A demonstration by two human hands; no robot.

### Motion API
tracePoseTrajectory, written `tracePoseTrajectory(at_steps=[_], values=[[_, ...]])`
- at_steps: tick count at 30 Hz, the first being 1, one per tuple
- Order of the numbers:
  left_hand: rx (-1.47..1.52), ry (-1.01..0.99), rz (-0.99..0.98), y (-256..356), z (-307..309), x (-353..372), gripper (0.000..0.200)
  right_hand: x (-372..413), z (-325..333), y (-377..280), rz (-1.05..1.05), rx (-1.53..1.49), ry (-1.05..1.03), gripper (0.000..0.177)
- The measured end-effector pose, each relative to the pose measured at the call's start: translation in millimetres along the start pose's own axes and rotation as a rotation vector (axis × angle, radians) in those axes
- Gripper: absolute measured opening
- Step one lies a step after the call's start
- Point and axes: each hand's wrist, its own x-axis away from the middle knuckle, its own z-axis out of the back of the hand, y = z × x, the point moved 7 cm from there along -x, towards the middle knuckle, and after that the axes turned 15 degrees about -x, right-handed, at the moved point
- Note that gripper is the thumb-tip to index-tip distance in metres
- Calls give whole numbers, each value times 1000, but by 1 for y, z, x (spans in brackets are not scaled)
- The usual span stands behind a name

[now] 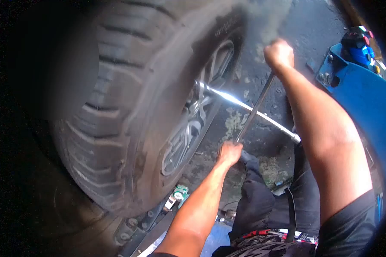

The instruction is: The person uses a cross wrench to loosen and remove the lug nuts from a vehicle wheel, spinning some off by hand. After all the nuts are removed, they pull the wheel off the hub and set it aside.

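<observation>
A four-way lug wrench (268,120) reaches from the wheel out toward my legs. One end of its shiny bar is at the wheel rim (186,137), near the hub; whether it sits on a nut cannot be made out. Both my hands are closed around the darker cross bar. My left hand (229,153) grips the lower end, and my right hand (279,55) grips the upper end. The large tyre (128,85) around the rim has a dusty, worn tread and stands upright to the left.
A blue metal piece of equipment (356,85) with small bottles or cans on top stands at the right. Below the tyre lies a green and silver object (179,195) beside dark metal parts. The floor (261,167) is dark and stained. My legs are close below the wrench.
</observation>
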Motion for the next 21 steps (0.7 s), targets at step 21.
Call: tracePoseTrajectory(at_steps=[21], values=[[57, 12, -227, -13, -62, -78, 52, 55, 4, 41, 439, -118, 141, 28]])
